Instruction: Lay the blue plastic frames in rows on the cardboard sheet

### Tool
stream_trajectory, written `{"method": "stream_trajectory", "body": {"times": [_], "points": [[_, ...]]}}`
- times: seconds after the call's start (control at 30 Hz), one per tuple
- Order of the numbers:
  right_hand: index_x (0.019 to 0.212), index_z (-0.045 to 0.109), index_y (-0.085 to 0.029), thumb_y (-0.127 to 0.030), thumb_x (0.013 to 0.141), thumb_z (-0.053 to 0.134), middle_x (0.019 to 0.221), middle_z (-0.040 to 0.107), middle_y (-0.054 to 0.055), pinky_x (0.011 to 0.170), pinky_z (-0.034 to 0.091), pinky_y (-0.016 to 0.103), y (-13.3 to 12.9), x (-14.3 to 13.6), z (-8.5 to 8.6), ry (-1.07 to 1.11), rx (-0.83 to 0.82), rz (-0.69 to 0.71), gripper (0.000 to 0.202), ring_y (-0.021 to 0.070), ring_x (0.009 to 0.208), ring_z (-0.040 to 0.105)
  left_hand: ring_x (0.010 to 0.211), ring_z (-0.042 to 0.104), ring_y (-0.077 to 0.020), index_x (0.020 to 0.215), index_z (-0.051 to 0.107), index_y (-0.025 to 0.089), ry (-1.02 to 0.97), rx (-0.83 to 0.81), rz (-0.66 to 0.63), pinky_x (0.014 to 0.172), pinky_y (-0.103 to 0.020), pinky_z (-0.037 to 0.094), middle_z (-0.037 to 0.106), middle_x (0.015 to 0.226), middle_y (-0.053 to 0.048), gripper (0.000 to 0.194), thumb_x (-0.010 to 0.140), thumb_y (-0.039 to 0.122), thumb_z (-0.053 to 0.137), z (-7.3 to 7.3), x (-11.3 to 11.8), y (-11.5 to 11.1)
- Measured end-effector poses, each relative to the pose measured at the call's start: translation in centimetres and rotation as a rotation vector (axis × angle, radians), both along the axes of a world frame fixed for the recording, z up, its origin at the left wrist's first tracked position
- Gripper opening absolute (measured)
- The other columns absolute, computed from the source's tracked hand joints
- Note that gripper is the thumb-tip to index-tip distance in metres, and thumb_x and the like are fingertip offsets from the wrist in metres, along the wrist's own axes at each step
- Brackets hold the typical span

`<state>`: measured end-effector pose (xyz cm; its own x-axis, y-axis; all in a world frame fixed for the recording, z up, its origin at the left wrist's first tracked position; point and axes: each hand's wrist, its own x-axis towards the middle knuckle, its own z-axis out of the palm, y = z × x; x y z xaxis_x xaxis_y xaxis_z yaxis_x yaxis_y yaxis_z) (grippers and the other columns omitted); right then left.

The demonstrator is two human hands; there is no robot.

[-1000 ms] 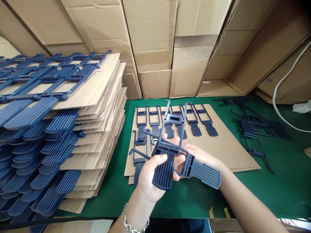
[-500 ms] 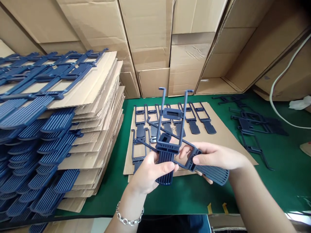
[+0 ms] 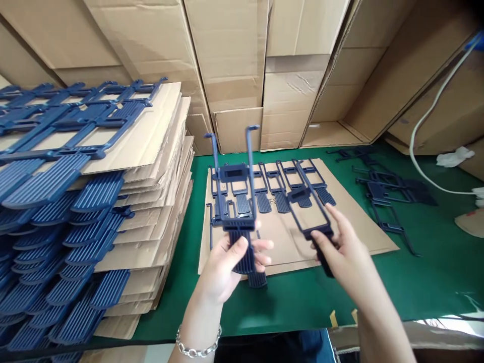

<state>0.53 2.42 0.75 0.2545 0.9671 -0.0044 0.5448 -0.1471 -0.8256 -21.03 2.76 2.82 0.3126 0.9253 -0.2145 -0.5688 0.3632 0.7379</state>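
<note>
My left hand [image 3: 221, 269] grips the ribbed lower end of a dark blue plastic frame [image 3: 233, 173], raised over the cardboard with its two hooked prongs pointing up. Farther right, my right hand [image 3: 346, 252] is closed on a second blue plastic frame [image 3: 300, 194], tilted to the left, its lower end partly hidden by the fingers. Under both hands lies a cardboard sheet [image 3: 287, 247] with a row of several similar frames [image 3: 282, 201] along its far side. More frames at its left are partly covered by my left hand and its piece.
At the left rises a tall stack of cardboard sheets [image 3: 151, 217] layered with blue frames [image 3: 56, 181]. Loose frames [image 3: 389, 194] lie in a heap on the green table [image 3: 298, 307] at right. Cardboard boxes [image 3: 227, 60] wall the back; a white cable [image 3: 416, 136] hangs at right.
The two frames, crossed close together before, are now apart. My left hand has shifted left with one, and the right hand has turned its frame more upright.
</note>
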Motion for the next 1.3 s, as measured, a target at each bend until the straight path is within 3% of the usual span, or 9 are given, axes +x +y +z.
{"method": "stream_trajectory", "body": {"times": [0.13,0.23,0.3,0.4,0.57,0.77,0.97,1.1,1.3], "points": [[0.141,0.021,-0.024,-0.046,0.082,0.046,0.063,0.055,-0.001,0.052,0.051,0.031,-1.1,-2.5,-2.9,0.328,-0.133,0.084,0.068,0.0167,0.051,0.057,0.054,0.056,-0.0107,0.109,0.058,0.017,0.031,-0.011,0.227,0.046,-0.021,0.046,0.063,0.072,-0.003,0.035,0.077,0.029,0.062,-0.4,-1.3,0.6],[0.140,0.023,-0.022,-0.045,0.081,0.049,0.088,0.062,0.005,0.069,0.053,0.036,-1.7,-3.7,-4.0,0.265,-0.131,0.065,0.069,0.0205,0.074,0.063,0.050,0.052,-0.0086,0.111,0.056,0.017,0.037,-0.025,0.304,0.042,-0.019,0.043,0.057,0.067,0.001,0.035,0.079,0.029,0.060,-0.8,-1.7,0.8],[0.138,0.029,-0.021,-0.043,0.077,0.055,0.113,0.057,0.008,0.084,0.049,0.038,-1.8,-4.0,-4.4,0.188,-0.114,0.057,0.070,0.0230,0.097,0.058,0.048,0.050,-0.0081,0.114,0.055,0.016,0.039,-0.028,0.302,0.040,-0.018,0.041,0.054,0.065,0.001,0.038,0.079,0.029,0.060,-1.0,-1.6,0.7],[0.135,0.036,-0.020,-0.042,0.074,0.058,0.121,0.052,0.007,0.092,0.044,0.037,-1.8,-4.3,-4.7,0.140,-0.133,0.050,0.068,0.0233,0.106,0.053,0.046,0.049,-0.0082,0.117,0.053,0.014,0.066,-0.023,0.294,0.040,-0.019,0.040,0.052,0.062,0.001,0.044,0.077,0.030,0.061,-1.0,-1.1,0.6],[0.135,0.036,-0.023,-0.044,0.075,0.055,0.117,0.056,0.005,0.090,0.045,0.037,-1.5,-4.5,-4.6,0.119,-0.158,0.011,0.066,0.0219,0.103,0.056,0.046,0.048,-0.0092,0.116,0.052,0.011,0.138,-0.036,0.322,0.040,-0.019,0.038,0.052,0.061,0.000,0.047,0.075,0.031,0.062,-0.8,-0.4,0.5],[0.137,0.033,-0.018,-0.042,0.076,0.053,0.120,0.054,0.007,0.092,0.042,0.039,-1.1,-4.8,-4.5,0.000,-0.180,0.067,0.069,0.0238,0.110,0.050,0.048,0.049,-0.0102,0.115,0.053,0.012,0.176,-0.028,0.294,0.043,-0.020,0.038,0.053,0.062,0.000,0.042,0.077,0.031,0.059,-0.9,-0.3,0.5],[0.138,0.030,-0.014,-0.039,0.079,0.048,0.110,0.058,0.009,0.083,0.046,0.038,-1.1,-5.4,-4.2,-0.141,-0.222,0.156,0.067,0.0258,0.101,0.055,0.049,0.050,-0.0104,0.115,0.052,0.013,0.209,-0.024,0.269,0.044,-0.021,0.039,0.054,0.063,0.000,0.040,0.079,0.031,0.057,-1.0,-0.3,0.5],[0.140,0.026,-0.012,-0.041,0.083,0.042,0.111,0.057,0.012,0.073,0.046,0.038,-0.8,-5.9,-3.1,-0.304,-0.328,0.245,0.065,0.0290,0.093,0.058,0.050,0.051,-0.0103,0.112,0.052,0.013,0.223,-0.017,0.267,0.045,-0.020,0.039,0.054,0.064,0.000,0.037,0.080,0.030,0.055,-1.0,-0.2,0.6],[0.137,0.032,-0.015,-0.041,0.084,0.044,0.085,0.064,0.010,0.063,0.044,0.036,0.3,-6.6,-0.9,-0.594,-0.452,0.296,0.061,0.0286,0.078,0.060,0.050,0.051,-0.0104,0.114,0.051,0.011,0.244,-0.011,0.251,0.046,-0.021,0.040,0.055,0.065,-0.001,0.041,0.079,0.031,0.056,-1.1,0.1,0.5]]}}
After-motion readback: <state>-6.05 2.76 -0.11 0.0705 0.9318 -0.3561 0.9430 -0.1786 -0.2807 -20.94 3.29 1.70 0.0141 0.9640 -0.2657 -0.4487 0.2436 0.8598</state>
